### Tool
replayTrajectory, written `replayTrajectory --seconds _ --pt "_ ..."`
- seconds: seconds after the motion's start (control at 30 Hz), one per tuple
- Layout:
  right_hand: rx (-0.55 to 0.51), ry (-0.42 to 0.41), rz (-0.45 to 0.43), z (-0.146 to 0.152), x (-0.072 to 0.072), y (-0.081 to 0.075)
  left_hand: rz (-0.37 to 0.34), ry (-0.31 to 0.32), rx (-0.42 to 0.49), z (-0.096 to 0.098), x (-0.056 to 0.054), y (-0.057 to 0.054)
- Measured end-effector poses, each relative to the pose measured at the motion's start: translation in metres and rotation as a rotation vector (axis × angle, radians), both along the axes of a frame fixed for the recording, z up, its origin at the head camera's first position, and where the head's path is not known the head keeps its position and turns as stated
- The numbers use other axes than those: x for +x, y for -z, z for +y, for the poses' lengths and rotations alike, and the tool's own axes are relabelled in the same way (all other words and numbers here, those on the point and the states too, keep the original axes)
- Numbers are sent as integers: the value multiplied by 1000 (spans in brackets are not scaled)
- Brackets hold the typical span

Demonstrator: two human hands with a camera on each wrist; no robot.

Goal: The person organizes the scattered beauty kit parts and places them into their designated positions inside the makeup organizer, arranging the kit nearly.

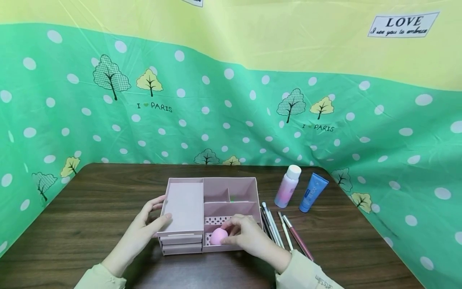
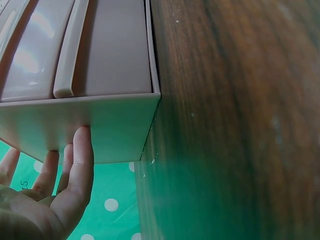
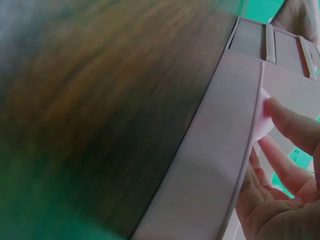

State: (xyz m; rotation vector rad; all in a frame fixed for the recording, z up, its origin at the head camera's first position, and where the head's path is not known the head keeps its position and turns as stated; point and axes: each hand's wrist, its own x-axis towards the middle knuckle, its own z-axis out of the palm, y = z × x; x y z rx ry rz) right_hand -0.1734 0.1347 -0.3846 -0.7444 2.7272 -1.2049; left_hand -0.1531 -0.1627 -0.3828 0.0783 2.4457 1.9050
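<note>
Head view: my right hand point(image 1: 249, 237) pinches a pink sponge point(image 1: 218, 237) inside the organizer's point(image 1: 183, 206) front edge; left hand point(image 1: 146, 224), uncurled, touches its left edge.

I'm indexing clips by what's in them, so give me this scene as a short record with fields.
left hand: touches the organizer's left side
right hand: pinches a round pink item at the front compartment
organizer: pale pink, drawers at left, open compartments at right
right of organizer: brushes, pink-and-white bottle, blue tube
surface: dark wooden table
backdrop: green-and-yellow cloth
</note>
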Motion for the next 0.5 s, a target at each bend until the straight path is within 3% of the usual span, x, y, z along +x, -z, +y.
replayTrajectory --seconds 0.13,0.5 --pt "7 -18 29 4 1 -4 -7 -7 -20 0 0 0" --pt "-52 -7 -49 22 7 -13 -7 -4 -25 0 0 0"
